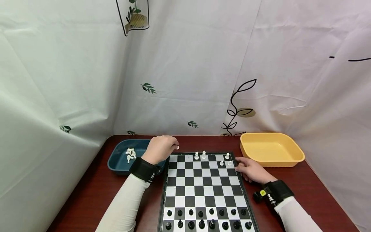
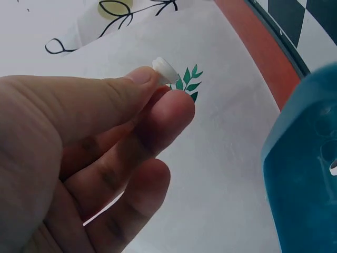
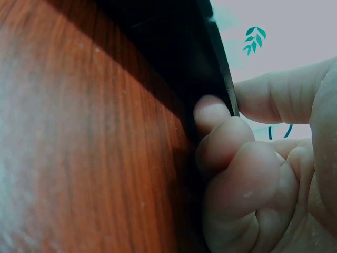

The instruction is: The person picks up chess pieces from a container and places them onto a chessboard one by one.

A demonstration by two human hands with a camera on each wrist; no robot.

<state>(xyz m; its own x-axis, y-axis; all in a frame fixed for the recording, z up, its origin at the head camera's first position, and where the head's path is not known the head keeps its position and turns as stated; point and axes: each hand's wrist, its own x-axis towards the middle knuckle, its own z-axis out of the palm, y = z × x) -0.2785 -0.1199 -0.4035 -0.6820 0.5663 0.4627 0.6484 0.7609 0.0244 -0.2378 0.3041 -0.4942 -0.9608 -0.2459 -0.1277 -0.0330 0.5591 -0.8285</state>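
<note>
My left hand (image 1: 161, 148) is raised near the far left corner of the chessboard (image 1: 198, 181), beside the blue tray. Between its thumb and fingertips it pinches a small white chess piece (image 2: 166, 71); only part of it shows, so its kind is unclear. My right hand (image 1: 252, 170) grips the board's right edge near the far corner, thumb on one side and curled fingers on the other. Several white pieces (image 1: 204, 155) stand on the board's far rows, including two small ones (image 1: 221, 163) near the right edge. Black pieces (image 1: 201, 224) fill the two near rows.
The blue tray (image 1: 118, 161) at the back left holds several white pieces (image 1: 130, 154). A yellow tray (image 1: 272, 149) stands at the back right with nothing seen inside. Behind the dark red table (image 1: 84, 193) hangs a pale patterned cloth (image 1: 185, 64).
</note>
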